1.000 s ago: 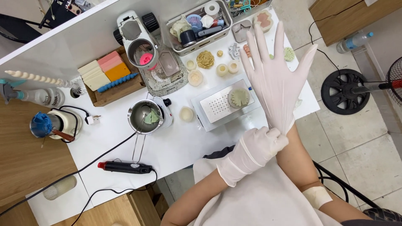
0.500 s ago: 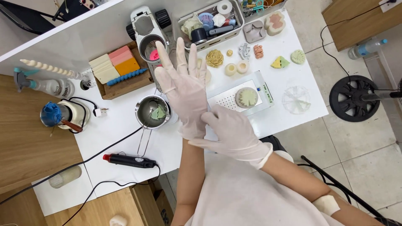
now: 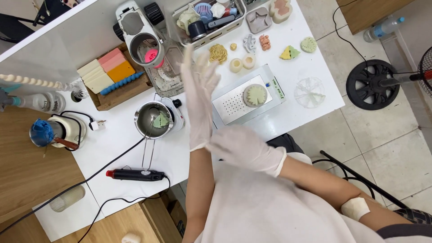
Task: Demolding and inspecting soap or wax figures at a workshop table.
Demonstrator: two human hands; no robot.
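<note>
Both my hands wear thin white gloves. My left hand [image 3: 200,90] is raised edge-on over the white table [image 3: 112,144], fingers straight and slightly apart, holding nothing. My right hand [image 3: 245,148] lies across the left wrist and pinches the left glove's cuff [image 3: 199,145]. Just left of my left hand a small metal pot [image 3: 153,119] with a green piece inside sits on a small hotplate. To the right is a silver perforated plate [image 3: 234,105] carrying a pale round flower-shaped piece [image 3: 255,95].
A black heat gun [image 3: 135,174] with its cord lies near the table's front edge. A wooden tray of coloured blocks [image 3: 112,74], a basket of tools [image 3: 209,18] and several small moulded shapes [image 3: 236,65] lie farther back. A fan [image 3: 387,83] stands on the floor at right.
One second ago my right hand was raised with my left hand at its wrist. The hands have swapped: my left hand is up, turned edge-on, and my right hand grips its cuff.
</note>
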